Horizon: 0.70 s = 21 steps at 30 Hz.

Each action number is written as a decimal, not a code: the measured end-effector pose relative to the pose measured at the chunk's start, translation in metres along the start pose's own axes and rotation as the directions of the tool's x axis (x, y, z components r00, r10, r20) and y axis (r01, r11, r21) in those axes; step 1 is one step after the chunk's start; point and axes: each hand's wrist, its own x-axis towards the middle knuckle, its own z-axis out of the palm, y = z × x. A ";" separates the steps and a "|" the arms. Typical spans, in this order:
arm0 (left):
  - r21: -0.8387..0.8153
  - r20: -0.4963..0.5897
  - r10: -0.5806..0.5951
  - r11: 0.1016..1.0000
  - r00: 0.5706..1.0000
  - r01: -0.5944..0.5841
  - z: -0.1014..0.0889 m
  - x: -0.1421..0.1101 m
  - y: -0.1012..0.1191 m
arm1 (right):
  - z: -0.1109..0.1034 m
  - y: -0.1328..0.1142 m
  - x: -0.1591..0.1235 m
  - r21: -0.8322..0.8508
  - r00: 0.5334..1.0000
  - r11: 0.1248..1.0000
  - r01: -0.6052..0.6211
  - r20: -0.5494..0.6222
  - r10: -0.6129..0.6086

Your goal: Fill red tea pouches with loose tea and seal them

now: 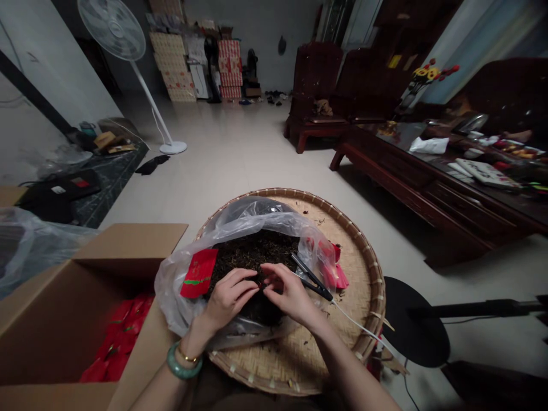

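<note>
My left hand (229, 297) and my right hand (287, 290) meet over a clear plastic bag (252, 224) of dark loose tea leaves (252, 254). Both hands pinch a small red packet (264, 281) between their fingertips. The bag lies on a round woven bamboo tray (363, 251) on my lap. A red packet (199, 273) leans on the bag's left side, and more red packets (336, 268) lie at its right. A black tool with a white cord (311, 278) rests beside my right hand. A green bangle is on my left wrist.
An open cardboard box (85, 285) with red packets (117, 339) inside stands at my left. A black round stool (413, 322) is at the right, a dark wooden table (449, 188) and chairs beyond. A standing fan (128, 63) and stacked boxes are at the back.
</note>
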 end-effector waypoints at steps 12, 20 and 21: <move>0.014 -0.011 0.004 1.000 1.000 -0.004 0.001 -0.003 -0.002 | 0.008 -0.003 -0.002 -0.298 0.991 0.945 0.132 0.051 -0.122; 0.010 0.017 -0.015 1.000 1.000 0.015 0.002 -0.009 -0.007 | -0.003 0.005 -0.007 -0.511 0.964 0.821 0.256 0.197 -0.178; 0.007 0.024 -0.014 1.000 1.000 0.014 0.002 -0.010 -0.007 | -0.004 0.006 -0.007 -0.563 0.958 0.778 0.278 0.222 -0.182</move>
